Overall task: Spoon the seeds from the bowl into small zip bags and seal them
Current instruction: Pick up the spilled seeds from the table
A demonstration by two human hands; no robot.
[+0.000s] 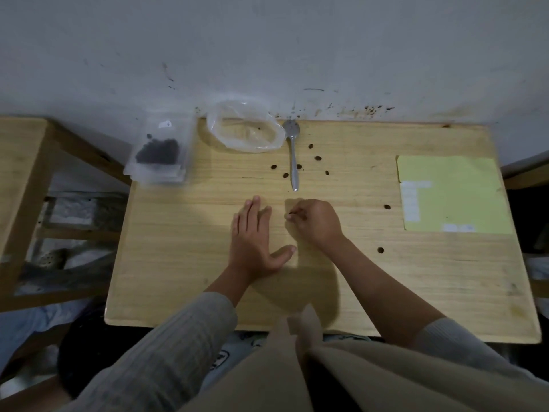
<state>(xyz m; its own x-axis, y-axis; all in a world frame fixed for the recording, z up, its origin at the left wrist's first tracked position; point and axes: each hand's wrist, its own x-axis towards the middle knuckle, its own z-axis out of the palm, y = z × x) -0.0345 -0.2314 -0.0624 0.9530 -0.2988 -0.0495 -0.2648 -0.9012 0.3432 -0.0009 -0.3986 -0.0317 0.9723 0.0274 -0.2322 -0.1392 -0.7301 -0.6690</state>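
Progress: by the look of it the filling is mostly done — a stack of small clear zip bags (159,150) sits at the far left corner of the pale wooden worktop (326,278), the top 1 holding a dark heap of seeds; whether its strip is pressed closed I cannot tell.
Left to do: a judgement only — gather the spilled dark brown seeds (318,158) and bag them, then seal.
Bowl: no rigid bowl shows; a crumpled clear plastic bag (245,129) lies at the far edge, just beside the stack, almost empty, with only a speck or 2 inside.
Spoon: the slim metal spoon (293,156) lies on the worktop near the far edge, bowl end towards the wall, handle pointing at the person — no hand on it.
Loose seeds: about 6 around the spoon handle, 2 more well apart towards the right edge.
Left hand (255,236): flat on the worktop, fingers straight, grasping nothing.
Right hand (316,221): fingers curled, fingertips pinching something small and dark, likely a seed.
Yellow paper sheet (451,194): lies flat at the right edge.
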